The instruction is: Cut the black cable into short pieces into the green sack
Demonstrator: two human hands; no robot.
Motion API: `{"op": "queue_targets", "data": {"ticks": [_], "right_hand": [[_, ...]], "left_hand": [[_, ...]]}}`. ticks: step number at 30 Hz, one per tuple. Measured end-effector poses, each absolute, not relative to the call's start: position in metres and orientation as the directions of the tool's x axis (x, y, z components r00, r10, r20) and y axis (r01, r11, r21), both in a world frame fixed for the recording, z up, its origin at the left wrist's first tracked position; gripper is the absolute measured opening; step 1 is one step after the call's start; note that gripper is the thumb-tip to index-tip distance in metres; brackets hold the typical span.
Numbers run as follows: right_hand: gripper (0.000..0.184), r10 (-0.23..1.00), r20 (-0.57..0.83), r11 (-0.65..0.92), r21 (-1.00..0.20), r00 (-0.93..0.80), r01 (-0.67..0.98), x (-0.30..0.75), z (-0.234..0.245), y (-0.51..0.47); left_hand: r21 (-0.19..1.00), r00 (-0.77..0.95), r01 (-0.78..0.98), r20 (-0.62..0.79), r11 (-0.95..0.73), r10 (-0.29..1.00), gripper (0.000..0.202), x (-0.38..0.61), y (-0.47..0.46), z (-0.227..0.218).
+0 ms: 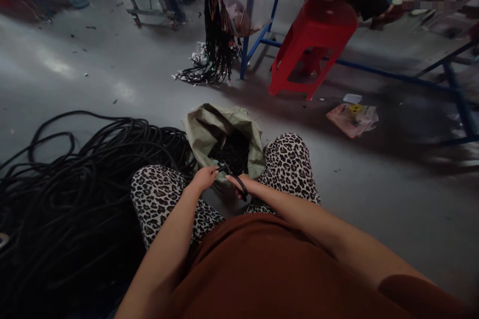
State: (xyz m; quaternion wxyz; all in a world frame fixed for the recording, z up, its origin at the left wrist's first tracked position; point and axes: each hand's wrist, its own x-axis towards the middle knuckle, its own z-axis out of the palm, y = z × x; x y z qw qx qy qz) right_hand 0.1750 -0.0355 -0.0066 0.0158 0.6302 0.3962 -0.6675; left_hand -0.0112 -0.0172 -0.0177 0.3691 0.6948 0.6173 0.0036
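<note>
Over the front rim of an open woven sack [194, 132], my left hand [204, 178] is closed, pinching the end of a thin black piece [221, 168] that looks like cable. Black-handled scissors [242, 188] sit in my right hand [245, 183], their blades pointing up and left toward the left fingertips. Whether the blades touch the black piece is too small to tell. Dark scraps [234, 152] lie inside the sack, which stands between my knees in leopard-print trousers.
A large heap of black cable [97, 159] spreads across the floor at left. Ahead stand a red stool [318, 35], a blue metal frame [245, 55] and hanging black leads [219, 45]. A plastic packet [352, 118] lies at right. Part of another person shows at top right.
</note>
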Motion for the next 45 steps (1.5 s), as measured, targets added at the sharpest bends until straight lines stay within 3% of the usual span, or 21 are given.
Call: {"op": "queue_targets", "data": {"ticks": [23,40,45], "right_hand": [[0.040,0.539,-0.830,-0.598,-0.496,-0.143,0.629,0.176,0.009,-0.033],[0.037,0.514,-0.854,-0.662,-0.456,-0.083,0.595,0.179,0.004,-0.035],[0.045,0.509,-0.855,-0.651,-0.454,-0.093,0.609,0.180,-0.006,-0.033]], "left_hand": [[0.396,0.162,0.918,-0.451,0.034,0.878,0.035,-0.013,-0.017,-0.028],[0.400,0.155,0.915,-0.461,0.049,0.874,0.035,-0.015,-0.017,-0.030],[0.418,0.133,0.906,-0.426,0.065,0.895,0.036,-0.014,-0.016,-0.026]]}}
